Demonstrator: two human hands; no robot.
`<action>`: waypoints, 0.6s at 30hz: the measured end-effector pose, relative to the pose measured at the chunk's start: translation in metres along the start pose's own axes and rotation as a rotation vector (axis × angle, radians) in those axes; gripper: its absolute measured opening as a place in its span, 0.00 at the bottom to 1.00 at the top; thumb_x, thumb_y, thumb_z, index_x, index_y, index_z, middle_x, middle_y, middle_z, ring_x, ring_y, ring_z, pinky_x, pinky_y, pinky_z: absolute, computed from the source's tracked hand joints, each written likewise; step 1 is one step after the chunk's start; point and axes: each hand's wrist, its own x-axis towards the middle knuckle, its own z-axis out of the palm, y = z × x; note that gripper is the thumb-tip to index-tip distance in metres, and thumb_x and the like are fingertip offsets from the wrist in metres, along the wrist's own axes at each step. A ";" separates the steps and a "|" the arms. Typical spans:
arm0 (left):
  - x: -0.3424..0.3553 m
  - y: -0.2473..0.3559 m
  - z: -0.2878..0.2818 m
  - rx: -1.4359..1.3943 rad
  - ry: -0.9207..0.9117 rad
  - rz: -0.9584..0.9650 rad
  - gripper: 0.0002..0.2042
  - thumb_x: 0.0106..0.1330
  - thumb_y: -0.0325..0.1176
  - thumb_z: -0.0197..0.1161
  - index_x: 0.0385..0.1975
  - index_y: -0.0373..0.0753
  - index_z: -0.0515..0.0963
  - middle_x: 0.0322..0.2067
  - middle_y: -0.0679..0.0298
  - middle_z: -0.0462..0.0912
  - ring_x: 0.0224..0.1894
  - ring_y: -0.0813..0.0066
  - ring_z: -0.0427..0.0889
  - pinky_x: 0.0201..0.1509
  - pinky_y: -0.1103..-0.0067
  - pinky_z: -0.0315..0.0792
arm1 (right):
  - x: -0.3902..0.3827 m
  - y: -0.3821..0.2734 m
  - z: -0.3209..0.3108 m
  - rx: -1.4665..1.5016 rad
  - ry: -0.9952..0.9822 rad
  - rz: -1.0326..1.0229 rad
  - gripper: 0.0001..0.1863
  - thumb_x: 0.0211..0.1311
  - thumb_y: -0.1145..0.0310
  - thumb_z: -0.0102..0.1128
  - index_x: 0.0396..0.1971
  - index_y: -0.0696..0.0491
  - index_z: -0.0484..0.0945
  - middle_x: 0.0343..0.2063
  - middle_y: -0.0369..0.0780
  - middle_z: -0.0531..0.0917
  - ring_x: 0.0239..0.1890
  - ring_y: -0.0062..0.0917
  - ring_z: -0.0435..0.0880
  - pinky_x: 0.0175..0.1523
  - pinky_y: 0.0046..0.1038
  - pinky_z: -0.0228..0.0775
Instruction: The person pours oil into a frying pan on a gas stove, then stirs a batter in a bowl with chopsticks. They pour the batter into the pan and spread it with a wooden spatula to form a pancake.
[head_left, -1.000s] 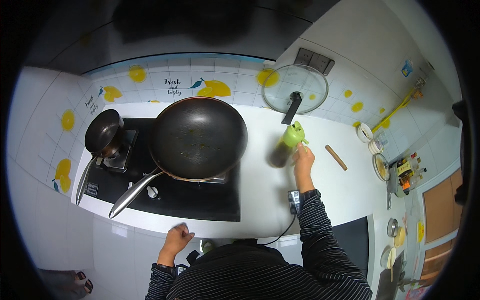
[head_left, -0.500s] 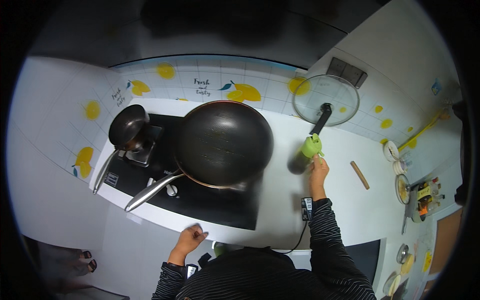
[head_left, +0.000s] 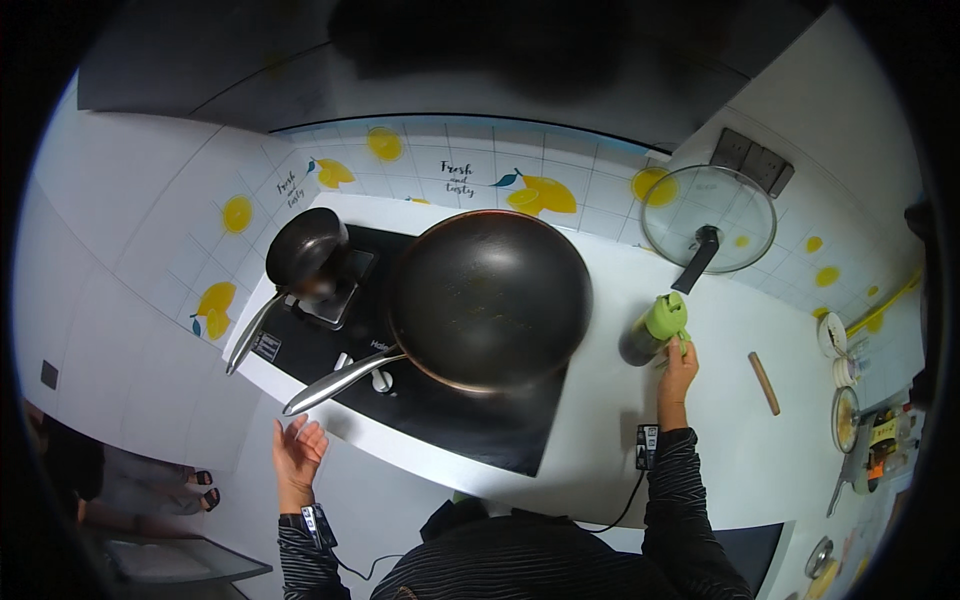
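Observation:
A large dark wok (head_left: 490,295) rests on the black cooktop (head_left: 470,440), its steel handle (head_left: 338,382) slanting towards me on the left. Just below the handle's end, my left hand (head_left: 299,455) is raised palm up, fingers apart, touching nothing. My right hand (head_left: 678,378) grips the handle of an oil bottle (head_left: 645,338) with a green lid and a dark see-through body. The bottle is at the white counter right of the wok; whether its base touches the surface I cannot tell.
A smaller pan (head_left: 305,245) sits on the left burner. Against the back wall leans a glass lid (head_left: 735,215). A wooden stick (head_left: 764,384) lies on the counter (head_left: 610,420) at the right, with bowls and bottles (head_left: 885,440) farther right. Another person's feet (head_left: 205,488) show at lower left.
My left hand has moved from the counter's front edge towards the wok handle, opening its fingers. My right hand stays on the oil bottle. The whole view has shifted.

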 end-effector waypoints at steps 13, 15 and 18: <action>0.081 0.067 0.052 0.136 -0.895 -0.737 0.25 0.63 0.34 0.50 0.51 0.16 0.57 0.40 0.28 0.70 0.34 0.44 0.80 0.33 0.63 0.79 | -0.207 -0.109 0.091 0.287 -0.248 0.357 0.07 0.56 0.71 0.49 0.24 0.57 0.74 0.16 0.36 0.75 0.18 0.17 0.73 0.24 0.17 0.66; 0.094 0.064 0.060 0.189 -0.954 -0.883 0.24 0.62 0.33 0.50 0.51 0.16 0.58 0.37 0.31 0.73 0.31 0.48 0.81 0.29 0.66 0.80 | -0.238 -0.119 0.141 0.242 -0.571 0.506 0.08 0.59 0.70 0.51 0.32 0.59 0.76 0.23 0.38 0.78 0.24 0.19 0.77 0.30 0.19 0.70; 0.099 0.055 0.068 0.231 -0.984 -1.004 0.18 0.61 0.29 0.52 0.46 0.21 0.65 0.33 0.38 0.76 0.27 0.57 0.82 0.25 0.73 0.80 | -0.269 -0.130 0.212 0.318 -0.734 0.726 0.16 0.62 0.61 0.52 0.40 0.58 0.75 0.31 0.42 0.80 0.31 0.23 0.80 0.39 0.22 0.73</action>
